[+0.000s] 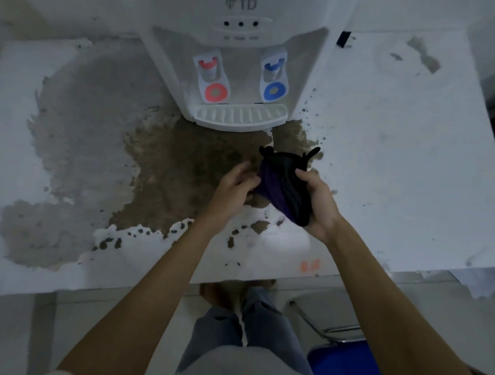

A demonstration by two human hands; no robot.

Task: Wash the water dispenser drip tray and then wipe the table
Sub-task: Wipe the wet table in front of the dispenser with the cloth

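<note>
A white water dispenser [240, 20] stands at the back of the worn white table [385, 154], with a red tap on the left and a blue tap on the right. Its white slotted drip tray [240, 116] sits seated at the dispenser's base. Just in front of the tray I hold a bunched dark purple-and-black cloth [283, 183] above the table. My right hand [318, 205] grips the cloth from the right and below. My left hand [235, 186] touches its left side with fingers curled onto it.
The tabletop's coating is peeled into large grey and brown patches [169, 171] left of and below the dispenser. A small black object [343, 39] lies at the back right. A blue chair seat with a metal frame [343, 361] stands below the table's front edge, beside my legs.
</note>
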